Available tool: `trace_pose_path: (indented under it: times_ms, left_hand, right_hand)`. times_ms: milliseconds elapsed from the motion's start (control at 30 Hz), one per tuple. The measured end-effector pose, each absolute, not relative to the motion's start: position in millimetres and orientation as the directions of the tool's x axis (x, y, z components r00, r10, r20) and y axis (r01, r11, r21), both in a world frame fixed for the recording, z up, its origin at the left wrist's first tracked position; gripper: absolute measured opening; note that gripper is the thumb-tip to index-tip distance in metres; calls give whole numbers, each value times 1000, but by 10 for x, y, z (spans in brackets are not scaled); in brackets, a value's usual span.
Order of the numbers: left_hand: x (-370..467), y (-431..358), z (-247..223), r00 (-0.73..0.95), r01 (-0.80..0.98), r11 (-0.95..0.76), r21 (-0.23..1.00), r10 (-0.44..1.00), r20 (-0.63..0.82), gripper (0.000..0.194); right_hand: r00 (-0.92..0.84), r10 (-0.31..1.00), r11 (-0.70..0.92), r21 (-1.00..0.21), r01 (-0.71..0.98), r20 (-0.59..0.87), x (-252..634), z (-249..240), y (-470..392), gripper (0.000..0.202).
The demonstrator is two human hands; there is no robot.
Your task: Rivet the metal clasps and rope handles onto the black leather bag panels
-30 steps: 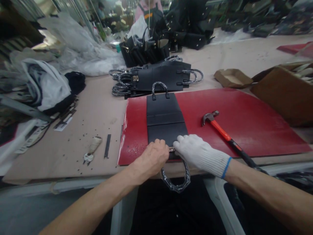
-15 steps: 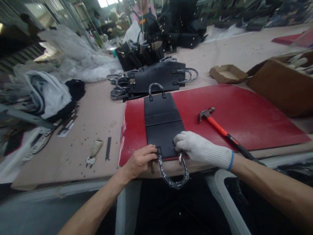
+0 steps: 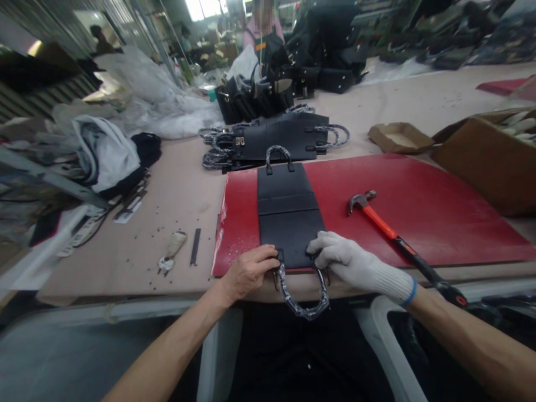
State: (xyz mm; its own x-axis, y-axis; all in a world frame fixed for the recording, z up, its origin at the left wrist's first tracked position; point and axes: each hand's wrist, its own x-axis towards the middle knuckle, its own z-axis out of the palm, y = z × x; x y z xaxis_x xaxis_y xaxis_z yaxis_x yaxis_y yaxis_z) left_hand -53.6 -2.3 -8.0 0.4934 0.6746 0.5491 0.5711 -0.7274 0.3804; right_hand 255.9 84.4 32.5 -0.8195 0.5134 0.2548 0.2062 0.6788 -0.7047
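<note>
A black leather panel (image 3: 288, 215) lies on a red board (image 3: 422, 201), with one wrapped handle (image 3: 278, 149) at its far end. A second plastic-wrapped handle (image 3: 307, 312) hangs over the table's front edge. My bare left hand (image 3: 251, 271) pinches the panel's near left corner, at the base of that handle. My right hand (image 3: 341, 259), in a white glove, has its fingers closed on the near right corner; its fingertips partly hide the handle base there. A claw hammer (image 3: 389, 231) with an orange and black grip rests on the board to the right.
Stacked black panels with wrapped handles (image 3: 276, 137) lie beyond the board. Cardboard boxes (image 3: 488, 162) stand at the right. A dark metal strip (image 3: 195, 247) and a small wrapped tool (image 3: 172, 251) lie at the left. A person (image 3: 263, 28) is at the back.
The view has shifted, moving the table's contents rightward in the picture. The fingers of my right hand have moved closer round the handle base, and the metal piece beside it shows less.
</note>
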Motion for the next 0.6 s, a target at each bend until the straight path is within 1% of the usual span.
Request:
trace_pose_path:
  times_ms: [67, 100, 133, 167, 200, 267, 300, 367, 433, 467, 500, 533, 567, 600]
  left_hand:
    - [-495, -59, -67, 491, 599, -701, 388, 704, 514, 38]
    - [-467, -76, -63, 488, 609, -688, 395, 718, 496, 37]
    - [-438, -88, -66, 479, 623, -668, 407, 737, 476, 35]
    - [-412, -94, -76, 461, 637, -648, 418, 754, 468, 32]
    - [-395, -95, -89, 439, 644, -633, 429, 766, 470, 30]
    - [-408, -97, -101, 313, 676, -565, 473, 802, 509, 30]
    - [-447, -101, -87, 222, 703, -510, 496, 820, 528, 30]
    - [-610, -117, -3, -6, 787, -314, 531, 857, 516, 27]
    - [-884, -122, 139, -245, 866, 9, 500, 879, 408, 23]
    - [-1049, -115, 216, -363, 873, 203, 443, 877, 313, 22]
    - [-1217, -101, 287, -468, 853, 381, 357, 860, 201, 22]
    - [-1378, -82, 346, -555, 814, 522, 254, 829, 75, 26]
    - [-1520, -60, 389, -603, 781, 602, 164, 796, -52, 30]
    - [-1636, -35, 414, -624, 762, 637, 117, 770, -129, 32]
  right_hand:
    - [-754, 605, 590, -781, 207, 257, 2619, 287, 776, 24]
    - [-722, 651, 556, -795, 243, 235, 2639, 243, 759, 28]
    - [-665, 710, 549, -774, 315, 233, 2643, 183, 757, 29]
    - [-609, 750, 571, -716, 401, 258, 2626, 114, 767, 29]
    - [-594, 744, 623, -639, 452, 306, 2588, 42, 785, 32]
    - [-597, 698, 712, -476, 516, 397, 2467, -76, 816, 38]
    - [-606, 667, 745, -408, 528, 433, 2402, -114, 822, 41]
    - [-613, 630, 774, -326, 542, 476, 2298, -147, 821, 41]
    - [-620, 616, 784, -299, 544, 487, 2247, -151, 816, 41]
    - [-622, 614, 785, -296, 544, 486, 2240, -150, 814, 41]
    - [-624, 616, 784, -295, 547, 481, 2240, -148, 811, 42]
    - [-625, 620, 781, -294, 551, 475, 2245, -144, 806, 42]
    - [-623, 628, 774, -295, 560, 467, 2252, -136, 796, 42]
    - [-621, 638, 766, -298, 569, 455, 2258, -122, 780, 41]
